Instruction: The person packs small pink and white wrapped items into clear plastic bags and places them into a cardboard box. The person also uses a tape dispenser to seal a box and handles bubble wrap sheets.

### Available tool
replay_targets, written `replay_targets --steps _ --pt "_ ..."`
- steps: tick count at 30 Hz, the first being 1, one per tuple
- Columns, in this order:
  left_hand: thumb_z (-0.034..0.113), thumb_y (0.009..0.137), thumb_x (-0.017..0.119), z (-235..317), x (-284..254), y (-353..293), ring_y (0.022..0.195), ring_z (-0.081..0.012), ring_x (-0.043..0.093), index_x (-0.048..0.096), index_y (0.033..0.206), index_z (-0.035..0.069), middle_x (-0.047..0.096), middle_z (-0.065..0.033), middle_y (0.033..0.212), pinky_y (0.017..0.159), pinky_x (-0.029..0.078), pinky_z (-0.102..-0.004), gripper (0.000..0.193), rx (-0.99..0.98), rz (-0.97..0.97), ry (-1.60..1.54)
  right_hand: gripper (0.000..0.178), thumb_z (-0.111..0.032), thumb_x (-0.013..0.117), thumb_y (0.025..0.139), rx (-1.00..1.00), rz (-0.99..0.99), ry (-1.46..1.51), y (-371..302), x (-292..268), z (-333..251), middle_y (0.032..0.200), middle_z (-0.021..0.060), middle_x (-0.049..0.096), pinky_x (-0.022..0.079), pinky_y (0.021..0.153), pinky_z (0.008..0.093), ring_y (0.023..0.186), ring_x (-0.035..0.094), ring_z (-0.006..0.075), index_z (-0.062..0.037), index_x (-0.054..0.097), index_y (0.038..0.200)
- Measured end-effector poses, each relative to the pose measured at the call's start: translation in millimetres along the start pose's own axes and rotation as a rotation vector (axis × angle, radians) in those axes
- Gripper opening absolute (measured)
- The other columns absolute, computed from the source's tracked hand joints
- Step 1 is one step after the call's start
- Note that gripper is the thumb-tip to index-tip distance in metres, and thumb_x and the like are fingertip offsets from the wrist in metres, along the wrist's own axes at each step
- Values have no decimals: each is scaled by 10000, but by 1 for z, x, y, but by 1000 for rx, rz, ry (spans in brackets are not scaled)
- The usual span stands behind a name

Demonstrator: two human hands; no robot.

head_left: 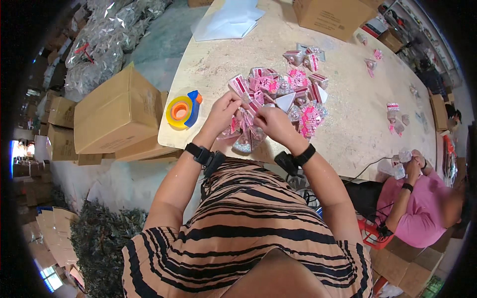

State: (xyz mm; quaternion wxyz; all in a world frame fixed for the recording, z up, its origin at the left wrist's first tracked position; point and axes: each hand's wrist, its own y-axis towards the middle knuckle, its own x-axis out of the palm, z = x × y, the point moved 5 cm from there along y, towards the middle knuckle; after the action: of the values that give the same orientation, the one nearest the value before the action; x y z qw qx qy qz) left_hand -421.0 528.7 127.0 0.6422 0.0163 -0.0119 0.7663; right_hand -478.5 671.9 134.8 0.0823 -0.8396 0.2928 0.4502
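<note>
At the near edge of the table, my left hand and my right hand are close together, fingers pinched. Between them is a small clear packet with glittery contents and a pink-and-white top. Both hands seem to grip its upper part, though my fingers partly hide it. Just beyond lies a heap of similar packets with pink-and-white header cards, some with bright pink pieces. A yellow-and-blue tape dispenser with an orange core lies left of my left hand.
White sheets lie at the table's far left, and a cardboard box stands at the far side. More packets are scattered to the right. A co-worker in a pink shirt sits at right, handling packets. Cardboard boxes stand beside the table's left edge.
</note>
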Motion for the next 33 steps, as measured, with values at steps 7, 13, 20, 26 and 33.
replay_targets --steps 7,13,20,26,33 --pt "122 886 487 -19 12 14 521 -63 435 507 840 29 480 3 602 463 347 -217 106 -74 -6 102 142 -166 573 769 -102 142 -53 21 -22 -19 760 166 593 460 628 434 717 588 343 -25 589 770" --pt "113 877 502 -28 9 13 524 -57 396 507 839 35 443 22 603 468 335 -221 88 -64 14 91 144 -139 610 770 57 141 223 3 -42 -1 751 155 605 456 611 375 680 587 311 -4 605 819" --pt "103 876 505 -20 8 11 532 -57 401 510 845 30 444 25 612 468 336 -216 79 -87 23 145 140 -125 605 777 221 215 345 -11 -57 13 748 161 615 466 607 352 670 604 286 2 625 832" --pt "117 884 501 -10 21 12 525 -55 458 512 835 36 492 4 617 462 366 -197 95 -137 -32 31 93 -100 599 786 -67 262 112 -15 -56 -14 746 126 589 447 566 334 644 579 266 -21 602 837" --pt "142 890 500 22 45 11 527 -50 460 520 848 43 541 9 657 469 364 -190 110 -59 -90 126 126 -140 600 787 -53 315 119 -11 -54 -22 757 144 564 443 580 402 687 569 327 -17 578 806"
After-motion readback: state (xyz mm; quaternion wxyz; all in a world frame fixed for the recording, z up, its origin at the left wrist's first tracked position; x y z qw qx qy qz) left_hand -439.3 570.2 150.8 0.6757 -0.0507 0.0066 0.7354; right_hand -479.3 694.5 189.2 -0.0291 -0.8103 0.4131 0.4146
